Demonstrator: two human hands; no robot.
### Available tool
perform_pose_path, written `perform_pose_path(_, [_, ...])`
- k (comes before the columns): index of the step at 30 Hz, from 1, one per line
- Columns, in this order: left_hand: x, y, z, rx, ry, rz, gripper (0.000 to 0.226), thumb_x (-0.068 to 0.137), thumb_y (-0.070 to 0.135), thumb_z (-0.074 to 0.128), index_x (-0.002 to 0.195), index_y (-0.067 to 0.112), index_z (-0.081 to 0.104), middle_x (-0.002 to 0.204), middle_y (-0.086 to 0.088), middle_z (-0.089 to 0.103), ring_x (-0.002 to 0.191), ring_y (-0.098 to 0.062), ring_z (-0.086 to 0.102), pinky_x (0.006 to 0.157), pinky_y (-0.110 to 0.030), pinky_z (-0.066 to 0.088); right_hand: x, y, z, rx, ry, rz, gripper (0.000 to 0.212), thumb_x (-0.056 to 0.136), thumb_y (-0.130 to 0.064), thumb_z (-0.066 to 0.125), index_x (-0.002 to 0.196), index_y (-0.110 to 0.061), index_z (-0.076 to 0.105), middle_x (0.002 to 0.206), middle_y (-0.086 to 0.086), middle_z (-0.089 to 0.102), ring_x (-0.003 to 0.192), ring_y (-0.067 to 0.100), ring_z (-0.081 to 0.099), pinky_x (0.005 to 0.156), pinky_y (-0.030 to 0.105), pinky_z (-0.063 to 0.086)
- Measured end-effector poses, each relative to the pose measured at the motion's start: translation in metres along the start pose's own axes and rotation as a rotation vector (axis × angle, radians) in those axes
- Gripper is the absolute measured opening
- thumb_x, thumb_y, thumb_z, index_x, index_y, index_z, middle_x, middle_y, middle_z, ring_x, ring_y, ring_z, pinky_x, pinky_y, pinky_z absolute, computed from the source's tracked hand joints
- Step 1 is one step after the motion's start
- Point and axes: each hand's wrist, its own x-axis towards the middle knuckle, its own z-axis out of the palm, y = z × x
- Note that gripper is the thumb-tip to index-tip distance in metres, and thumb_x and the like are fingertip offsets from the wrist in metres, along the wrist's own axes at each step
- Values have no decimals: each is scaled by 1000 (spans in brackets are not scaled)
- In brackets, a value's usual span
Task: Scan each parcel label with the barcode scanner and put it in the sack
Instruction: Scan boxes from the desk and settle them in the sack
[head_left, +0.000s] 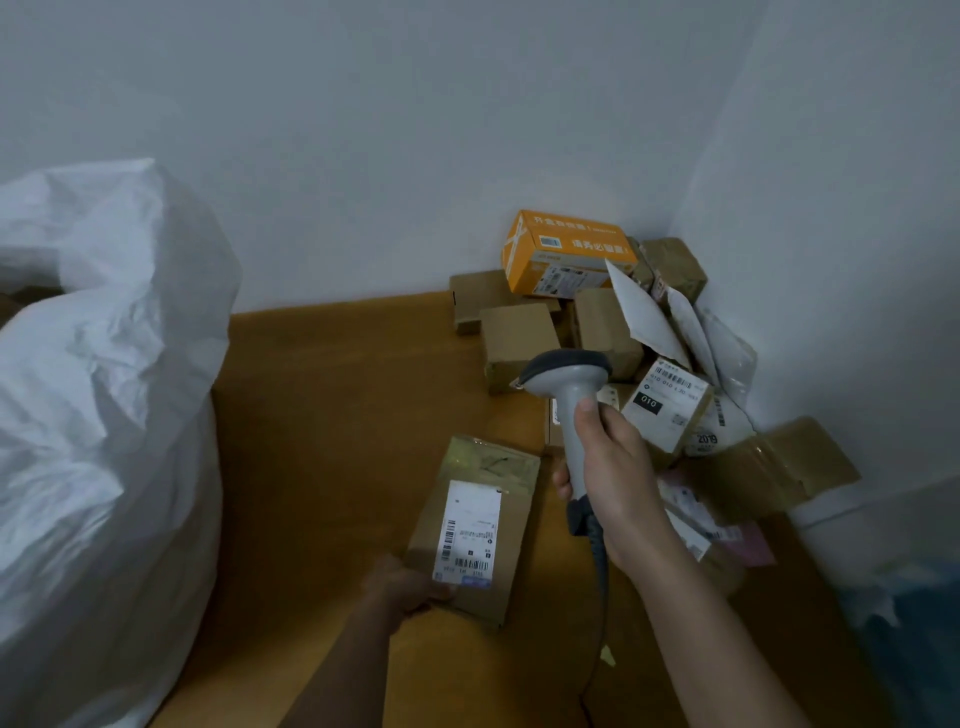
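A person's two bare arms reach forward over a brown floor in the corner of a pale-walled room, seen from a head-worn camera looking down.

The left hand, at about 6 o'clock in the view, grips the near end of a flat brown cardboard parcel, thumb curled onto its top face. The parcel stretches away from that hand toward 12 o'clock, and its white shipping label, printed with barcodes, faces upward.

The right hand, at about 4 o'clock from centre, is wrapped tightly around the handle of a grey barcode scanner. The scanner's rounded head sits above the hand, toward 12 o'clock, just beside the parcel's far end and to its right. A dark cable hangs from the handle base.

A large white woven sack fills the 9 o'clock side, well apart from the parcel.

At 2 o'clock, in the room's corner, lies a pile of parcels: brown boxes, white mailer bags, and an orange box on top.
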Motion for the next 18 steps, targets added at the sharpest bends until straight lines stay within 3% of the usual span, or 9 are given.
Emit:
perform_pose_path(3, [2, -13, -2, -6, -23, 14, 84, 38, -1, 98, 112, 5, 59, 103, -16, 70, 90, -31, 70, 68, -41, 61, -8, 8, 4, 1, -11, 6, 28, 104, -37, 37, 91, -20, 55, 62, 3, 53, 51, 15, 53, 51, 32, 42])
perform_pose_path(5, [-6, -17, -4, 13, -63, 22, 86, 39, -2, 97, 113, 3, 55, 101, -13, 69, 92, -30, 69, 78, -45, 60, -14, 12, 5, -15, -13, 12, 29, 104, -38, 37, 91, -20, 55, 63, 3, 53, 51, 15, 53, 51, 32, 42])
perform_pose_path(7, [-19, -18, -7, -7, -50, 12, 82, 51, -14, 89, 113, 13, 43, 99, -10, 63, 92, -30, 66, 75, -42, 60, -18, 14, 5, -24, -10, 14, 29, 103, -40, 37, 91, -22, 56, 60, 3, 54, 49, 14, 54, 52, 32, 43])
perform_pose_path(9, [-25, -19, -11, -46, -16, 19, 92, 51, -19, 85, 122, 15, 38, 107, -13, 58, 93, -32, 64, 62, -38, 60, -20, 14, 4, -25, 0, 13, 30, 103, -41, 37, 91, -22, 57, 58, 2, 55, 48, 13, 54, 52, 32, 43])
perform_pose_path(12, [-35, -11, -21, -25, 49, 108, 77, 63, -19, 76, 120, 12, 34, 118, -19, 51, 86, -29, 58, 52, -32, 51, -24, 11, 3, -23, -12, -9, 34, 101, -43, 41, 98, -13, 58, 63, 7, 55, 48, 12, 54, 51, 30, 44])
perform_pose_path(16, [-55, 23, -36, -65, 153, 306, 68, 68, -10, 79, 114, 13, 35, 109, -9, 51, 99, -28, 54, 81, -42, 55, -29, 6, 4, -11, -38, -57, 28, 96, -37, 56, 104, -11, 58, 71, 7, 56, 48, 6, 55, 46, 20, 46])
perform_pose_path(18, [-73, 47, -43, -46, 221, 405, 61, 71, 2, 83, 112, 14, 40, 105, -1, 53, 99, -22, 54, 80, -34, 52, -30, 4, 4, -17, -42, -62, 28, 92, -32, 63, 110, -12, 57, 73, 5, 56, 49, 7, 55, 46, 20, 46])
